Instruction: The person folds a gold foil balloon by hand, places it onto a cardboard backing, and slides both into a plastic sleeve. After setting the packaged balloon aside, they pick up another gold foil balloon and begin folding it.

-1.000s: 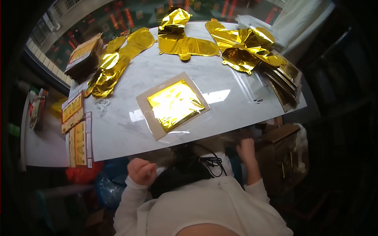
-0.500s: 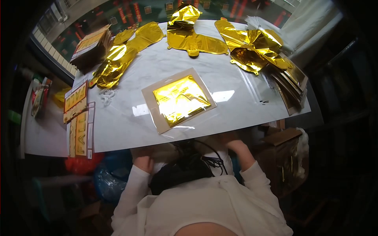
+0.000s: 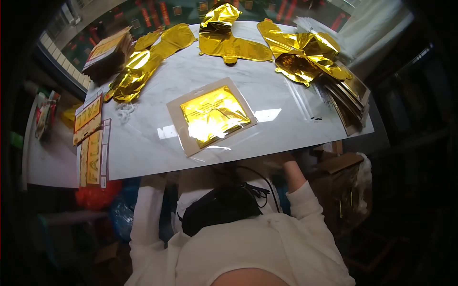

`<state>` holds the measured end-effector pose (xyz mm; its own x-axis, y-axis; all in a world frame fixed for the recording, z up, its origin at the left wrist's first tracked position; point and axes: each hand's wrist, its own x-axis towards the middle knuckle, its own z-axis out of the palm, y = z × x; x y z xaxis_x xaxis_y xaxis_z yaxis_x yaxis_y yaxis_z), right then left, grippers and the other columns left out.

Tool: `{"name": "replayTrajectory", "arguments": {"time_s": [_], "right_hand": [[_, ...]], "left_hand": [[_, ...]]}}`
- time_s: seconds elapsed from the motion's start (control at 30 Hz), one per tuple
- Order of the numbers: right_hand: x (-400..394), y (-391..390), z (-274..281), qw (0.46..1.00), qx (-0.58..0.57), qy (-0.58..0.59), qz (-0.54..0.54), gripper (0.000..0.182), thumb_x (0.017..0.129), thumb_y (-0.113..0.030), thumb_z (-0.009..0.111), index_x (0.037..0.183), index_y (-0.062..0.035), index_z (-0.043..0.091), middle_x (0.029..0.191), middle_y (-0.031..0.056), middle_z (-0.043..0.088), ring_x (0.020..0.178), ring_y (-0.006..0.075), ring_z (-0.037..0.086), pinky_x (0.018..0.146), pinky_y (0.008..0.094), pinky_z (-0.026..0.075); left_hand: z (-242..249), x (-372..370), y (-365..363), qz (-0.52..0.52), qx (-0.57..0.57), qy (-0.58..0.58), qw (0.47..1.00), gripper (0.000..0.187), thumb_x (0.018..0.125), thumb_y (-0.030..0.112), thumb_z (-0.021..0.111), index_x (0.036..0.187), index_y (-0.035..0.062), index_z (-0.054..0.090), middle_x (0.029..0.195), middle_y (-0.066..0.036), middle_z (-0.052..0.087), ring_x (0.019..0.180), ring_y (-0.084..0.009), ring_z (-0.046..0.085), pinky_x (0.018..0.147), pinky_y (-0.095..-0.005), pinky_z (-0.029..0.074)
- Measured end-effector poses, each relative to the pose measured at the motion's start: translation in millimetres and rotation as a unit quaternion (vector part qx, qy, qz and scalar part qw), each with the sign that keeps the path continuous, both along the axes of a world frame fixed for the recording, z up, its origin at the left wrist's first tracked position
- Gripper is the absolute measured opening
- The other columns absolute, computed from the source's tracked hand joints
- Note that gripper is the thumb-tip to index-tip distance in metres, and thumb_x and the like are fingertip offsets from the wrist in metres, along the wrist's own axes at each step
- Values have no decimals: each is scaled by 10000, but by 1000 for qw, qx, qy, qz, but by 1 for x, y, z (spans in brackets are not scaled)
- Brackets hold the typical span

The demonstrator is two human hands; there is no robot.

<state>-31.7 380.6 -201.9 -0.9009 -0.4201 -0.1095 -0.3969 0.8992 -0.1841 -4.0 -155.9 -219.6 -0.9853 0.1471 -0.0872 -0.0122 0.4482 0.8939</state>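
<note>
My right hand [image 3: 287,163] reaches under the table's front edge; the wrist shows, but the fingers are hidden. Of my left arm only the white sleeve [image 3: 147,193] shows, running under the same edge, with the hand out of sight. What either hand touches cannot be seen. Nearest to them on the tabletop lies a flat pack of folded gold foil [image 3: 217,114] on a brown card backing [image 3: 177,119] with a clear cover. Behind it, gold foil balloons [image 3: 234,47] lie flat or crumpled along the far side.
Printed cards reading "FALL" [image 3: 94,155] overlap the table's left edge, below a stack of cards [image 3: 107,55]. At the right edge stands a fanned stack of cards [image 3: 350,102]. A black bag [image 3: 219,209] rests on my lap. An open box [image 3: 341,186] stands at the lower right.
My left hand has gone from partly visible to hidden under the table, its sleeve moving forward. My right hand has also moved further under. The view has shifted slightly; the foil pack stays put.
</note>
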Motion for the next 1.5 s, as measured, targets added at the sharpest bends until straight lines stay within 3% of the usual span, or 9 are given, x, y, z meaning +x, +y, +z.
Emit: {"name": "replayTrajectory", "arguments": {"time_s": [0.37,0.43,0.6,0.87,1.17,1.3,1.37,1.43,1.5], "right_hand": [[35,-20,-24,971,-181,-78,-134,501,1013,-396,584,1402,-81,602,1399,240,615,1274,457,589,1020,536,517],[33,-10,-63,946,-287,39,-143,445,984,-384,635,1300,-74,674,1301,243,667,1222,453,609,1000,545,504],[-20,21,-125,908,-1,417,30,541,931,-291,693,1412,-61,600,1348,244,633,1258,397,615,1070,491,488],[-23,10,-43,979,-146,106,-95,553,916,-262,716,1416,-57,603,1332,232,647,1251,375,624,1085,458,482],[92,19,29,880,-426,-183,-98,529,897,-218,761,1380,-45,634,1296,210,676,1191,347,654,1040,391,505],[102,21,91,919,-222,-299,-132,455,893,-251,784,1282,-33,692,1169,184,711,1069,348,687,913,401,546],[112,22,119,986,-137,-85,-49,409,850,-259,840,1173,-33,734,1033,142,716,936,332,695,785,412,545],[103,16,167,962,-250,-110,-13,431,819,-267,870,1159,-39,737,1006,124,710,913,331,689,777,419,545],[84,7,199,923,-362,-132,22,454,788,-274,900,1146,-45,739,979,106,704,891,329,684,769,427,544]], "left_hand": [[-40,35,22,19,213,-92,973,439,983,369,627,1352,132,638,1319,-146,640,1263,-319,585,1083,-452,487],[-49,50,25,19,251,-117,961,440,985,383,622,1346,132,641,1310,-143,646,1254,-314,590,1079,-450,488],[-47,-35,57,25,347,-160,924,444,991,418,610,1329,132,649,1286,-133,662,1232,-302,604,1070,-448,491],[-41,-182,41,26,497,-215,840,461,1000,473,591,1302,132,661,1249,-118,687,1197,-282,626,1054,-443,497],[-134,72,-52,39,634,-246,732,488,1009,529,572,1276,132,673,1211,-102,712,1162,-262,648,1038,-439,502],[-112,139,-21,176,373,-210,886,381,985,300,670,1267,44,663,1255,-176,686,1181,-327,641,1020,-397,527],[-45,144,12,210,299,-204,908,363,979,243,695,1265,22,660,1266,-195,680,1185,-343,640,1015,-387,534],[80,158,50,37,-281,94,954,378,896,243,796,1201,44,695,1230,-198,696,1141,-350,672,956,-397,561],[137,151,59,-14,-205,17,979,409,797,199,875,1152,67,722,1155,-180,716,1031,-324,709,853,-392,578]]}}
